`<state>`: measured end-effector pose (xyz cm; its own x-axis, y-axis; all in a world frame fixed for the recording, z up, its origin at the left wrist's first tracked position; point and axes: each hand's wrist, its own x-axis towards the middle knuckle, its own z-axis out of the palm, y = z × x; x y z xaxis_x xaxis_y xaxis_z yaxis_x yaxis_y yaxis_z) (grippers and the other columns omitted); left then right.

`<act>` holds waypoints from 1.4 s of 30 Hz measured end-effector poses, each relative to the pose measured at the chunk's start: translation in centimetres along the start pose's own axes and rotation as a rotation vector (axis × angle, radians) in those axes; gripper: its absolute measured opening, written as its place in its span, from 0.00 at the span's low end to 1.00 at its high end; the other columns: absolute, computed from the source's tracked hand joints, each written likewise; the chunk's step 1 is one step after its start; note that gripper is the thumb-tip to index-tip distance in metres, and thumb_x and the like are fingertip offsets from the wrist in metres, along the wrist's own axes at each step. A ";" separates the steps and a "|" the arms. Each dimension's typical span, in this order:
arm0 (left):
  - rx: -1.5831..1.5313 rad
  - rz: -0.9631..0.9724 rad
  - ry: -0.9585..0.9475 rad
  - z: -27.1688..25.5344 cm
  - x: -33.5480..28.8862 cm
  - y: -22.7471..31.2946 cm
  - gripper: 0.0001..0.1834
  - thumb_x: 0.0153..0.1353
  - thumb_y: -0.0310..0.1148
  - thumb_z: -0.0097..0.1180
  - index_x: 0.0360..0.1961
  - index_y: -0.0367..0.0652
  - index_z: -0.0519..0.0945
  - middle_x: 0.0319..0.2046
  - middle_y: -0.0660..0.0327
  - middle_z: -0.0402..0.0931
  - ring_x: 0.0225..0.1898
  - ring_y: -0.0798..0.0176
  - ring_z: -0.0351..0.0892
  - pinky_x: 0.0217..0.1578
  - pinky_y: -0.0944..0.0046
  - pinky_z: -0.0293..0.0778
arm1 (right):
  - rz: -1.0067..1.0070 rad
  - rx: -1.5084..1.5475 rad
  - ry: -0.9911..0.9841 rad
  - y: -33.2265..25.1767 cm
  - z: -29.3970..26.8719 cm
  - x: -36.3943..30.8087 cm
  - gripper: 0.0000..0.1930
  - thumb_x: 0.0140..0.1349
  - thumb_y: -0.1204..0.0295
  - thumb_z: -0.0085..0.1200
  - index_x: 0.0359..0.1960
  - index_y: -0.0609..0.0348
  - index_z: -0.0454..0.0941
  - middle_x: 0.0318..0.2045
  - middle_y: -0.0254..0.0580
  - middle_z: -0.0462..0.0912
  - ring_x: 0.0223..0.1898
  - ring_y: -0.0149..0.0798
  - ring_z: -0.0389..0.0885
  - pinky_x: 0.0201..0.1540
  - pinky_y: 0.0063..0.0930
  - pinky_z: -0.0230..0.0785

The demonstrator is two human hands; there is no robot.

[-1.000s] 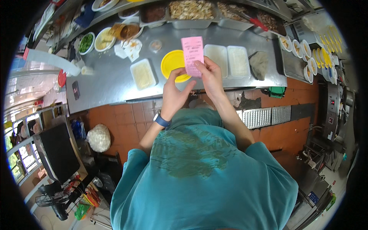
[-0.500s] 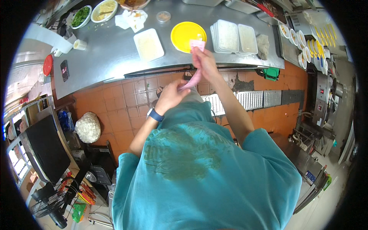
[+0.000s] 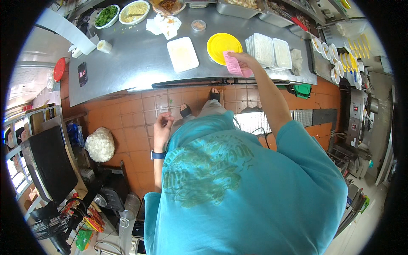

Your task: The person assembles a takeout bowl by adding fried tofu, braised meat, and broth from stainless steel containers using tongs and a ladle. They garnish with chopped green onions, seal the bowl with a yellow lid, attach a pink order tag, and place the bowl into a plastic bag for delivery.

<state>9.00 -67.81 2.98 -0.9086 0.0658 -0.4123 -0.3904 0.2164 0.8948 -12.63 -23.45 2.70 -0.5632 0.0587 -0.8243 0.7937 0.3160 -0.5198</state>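
Loosely curved, the pink slip (image 3: pixel 232 63) is a narrow strip of thin paper marked with darker lines of print, its lower end bending round beneath the fingers. The right hand (image 3: pixel 247 60) grasps it by its right side, so most of the visible paper lies left of and below the grip. Seen from above, the slip overlaps the near right edge of the yellow lid (image 3: pixel 223 42) on the metal bench (image 3: pixel 127 55); whether they touch cannot be told. Stacked white containers (image 3: pixel 263 50) stand just right of the lid, a white tray (image 3: pixel 182 54) left of it. The left hand (image 3: pixel 161 132), half curled, is well nearer the body than the lid; whether its fingertips meet is unclear.
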 end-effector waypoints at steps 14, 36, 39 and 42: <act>0.016 -0.016 -0.083 2.8 3.3 0.9 0.11 0.68 0.26 0.56 0.50 0.38 0.79 0.37 0.60 0.83 0.41 0.67 0.81 0.44 0.68 0.74 | -0.319 -0.852 0.692 -1.5 -2.3 -2.1 0.25 0.64 0.51 0.52 0.48 0.64 0.81 0.42 0.54 0.86 0.44 0.58 0.85 0.50 0.49 0.76; 0.543 0.082 0.674 12.5 20.0 8.7 0.53 0.49 0.40 0.71 0.71 0.36 0.55 0.61 0.33 0.58 0.61 0.33 0.63 0.62 0.44 0.65 | -0.821 -0.738 0.997 2.9 -10.2 1.2 0.33 0.65 0.63 0.46 0.70 0.68 0.59 0.71 0.68 0.56 0.75 0.62 0.47 0.76 0.54 0.38; 0.780 -0.128 0.504 11.8 22.5 6.1 0.46 0.41 0.35 0.70 0.63 0.34 0.64 0.51 0.39 0.74 0.55 0.34 0.71 0.56 0.43 0.70 | -0.835 -0.586 0.966 2.3 -10.0 -0.1 0.27 0.62 0.69 0.52 0.63 0.67 0.68 0.68 0.64 0.63 0.72 0.61 0.55 0.74 0.52 0.46; 0.677 0.094 0.404 10.7 24.6 3.9 0.40 0.46 0.40 0.70 0.58 0.33 0.68 0.48 0.41 0.76 0.52 0.36 0.74 0.54 0.45 0.71 | -0.890 -0.344 1.036 1.6 -9.3 -1.7 0.19 0.60 0.73 0.56 0.53 0.65 0.76 0.58 0.59 0.74 0.61 0.55 0.71 0.64 0.45 0.63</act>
<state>-13.26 -54.93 -5.48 -0.9674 -0.2173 -0.1297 -0.2521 0.7816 0.5706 -12.55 -14.29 5.39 -0.8710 0.3324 0.3618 0.0765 0.8192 -0.5683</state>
